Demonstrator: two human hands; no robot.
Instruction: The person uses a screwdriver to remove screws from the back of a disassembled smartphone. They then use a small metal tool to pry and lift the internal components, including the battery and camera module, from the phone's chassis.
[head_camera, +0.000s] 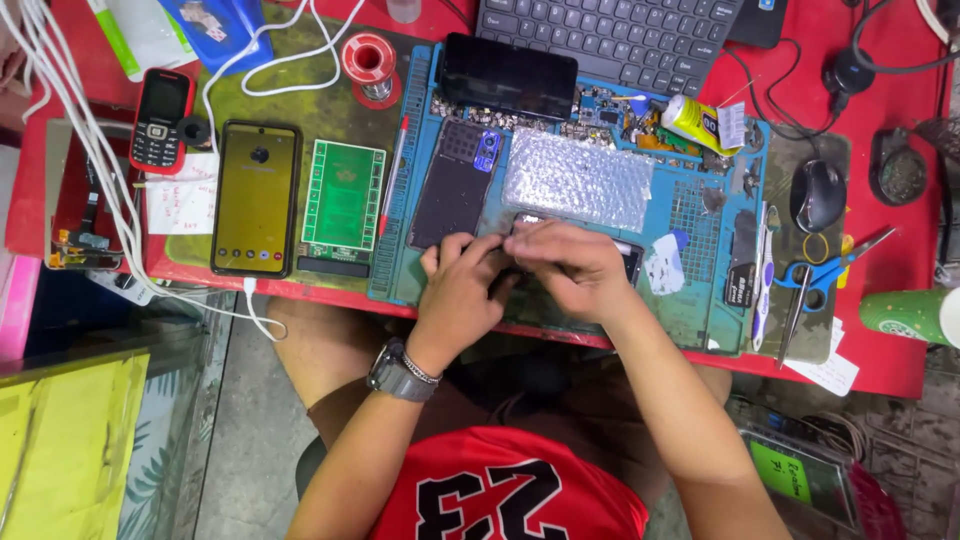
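Both hands (520, 275) on crosswise phone (628, 256)

A dark phone (625, 255) is seen lying flat on the blue work mat, just below the frame's centre. Most of it is covered by both hands; only its upper edge and right end are shown.

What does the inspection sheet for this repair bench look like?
Surface: blue silicone work mat on a red table.
Job's things: dark phone body under both hands.
Clutter: bubble-wrap piece, black phone back cover, yellow-screen smartphone, green circuit board, blue-handled scissors.
Grips: left hand and right hand both on the phone body.
Cables: white cables at left.
Surroundings: black keyboard, black mouse.
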